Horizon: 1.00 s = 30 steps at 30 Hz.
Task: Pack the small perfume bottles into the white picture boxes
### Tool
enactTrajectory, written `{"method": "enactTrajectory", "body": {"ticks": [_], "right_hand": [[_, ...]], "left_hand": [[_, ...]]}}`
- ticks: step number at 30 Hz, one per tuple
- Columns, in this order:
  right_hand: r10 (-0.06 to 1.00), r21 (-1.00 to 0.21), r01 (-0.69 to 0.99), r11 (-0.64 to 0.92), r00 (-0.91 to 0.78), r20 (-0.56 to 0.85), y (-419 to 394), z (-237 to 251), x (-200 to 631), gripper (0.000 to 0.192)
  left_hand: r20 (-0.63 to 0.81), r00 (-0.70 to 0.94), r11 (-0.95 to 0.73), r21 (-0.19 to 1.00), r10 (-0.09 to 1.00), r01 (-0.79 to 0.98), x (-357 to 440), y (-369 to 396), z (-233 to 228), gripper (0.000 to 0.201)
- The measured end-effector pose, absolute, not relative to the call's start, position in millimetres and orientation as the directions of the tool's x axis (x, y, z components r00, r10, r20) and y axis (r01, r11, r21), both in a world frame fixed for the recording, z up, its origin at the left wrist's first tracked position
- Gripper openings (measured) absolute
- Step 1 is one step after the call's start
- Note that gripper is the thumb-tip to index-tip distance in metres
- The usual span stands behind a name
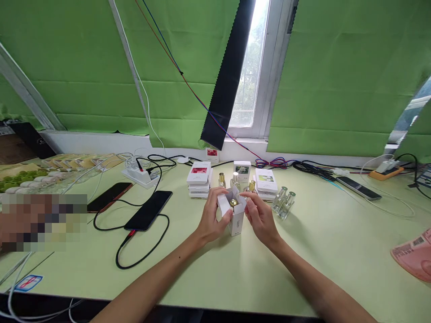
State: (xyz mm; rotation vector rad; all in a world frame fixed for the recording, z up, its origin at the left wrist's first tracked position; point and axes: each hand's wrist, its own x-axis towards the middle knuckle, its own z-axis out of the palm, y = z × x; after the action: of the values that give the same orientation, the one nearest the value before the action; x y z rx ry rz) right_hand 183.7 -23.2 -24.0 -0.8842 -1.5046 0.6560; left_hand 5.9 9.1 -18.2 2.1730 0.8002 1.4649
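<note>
A small white carton (236, 221) stands upright on the pale green table (316, 251), its top flaps open, with the gold cap of a bottle (233, 202) showing inside. My left hand (212, 215) grips the carton's left side and a top flap. My right hand (258, 216) touches the carton's right side and flap with its fingertips. Behind the carton stand gold-capped glass bottles (235, 180) and stacks of flat white boxes (199, 178), (266, 183).
Two silver-capped bottles (283, 202) stand right of my hands. Two black phones (148, 210), (109, 196) on cables lie to the left near a power strip (139, 175). Another phone (358, 187) and cables lie at the back right. Pink paper (414, 255) sits at the right edge.
</note>
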Motion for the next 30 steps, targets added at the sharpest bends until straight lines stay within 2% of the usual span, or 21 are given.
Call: {"method": "enactTrajectory", "body": {"ticks": [5, 13, 30], "right_hand": [[0.827, -0.815, 0.17, 0.554, -0.005, 0.562, -23.9, -20.4, 183.3, 0.039], [0.84, -0.826, 0.166, 0.538, -0.02, 0.543, -23.6, -22.0, 183.9, 0.041], [0.846, -0.823, 0.207, 0.529, -0.059, 0.53, -21.5, -24.8, 185.2, 0.051]], "left_hand": [[0.678, 0.284, -0.735, 0.634, 0.678, 0.242, 6.7, 6.7, -17.0, 0.036], [0.594, 0.254, -0.638, 0.756, 0.763, 0.149, 9.8, 4.6, -15.3, 0.046], [0.572, 0.268, -0.62, 0.77, 0.775, 0.15, 8.9, 2.7, -15.0, 0.051]]}}
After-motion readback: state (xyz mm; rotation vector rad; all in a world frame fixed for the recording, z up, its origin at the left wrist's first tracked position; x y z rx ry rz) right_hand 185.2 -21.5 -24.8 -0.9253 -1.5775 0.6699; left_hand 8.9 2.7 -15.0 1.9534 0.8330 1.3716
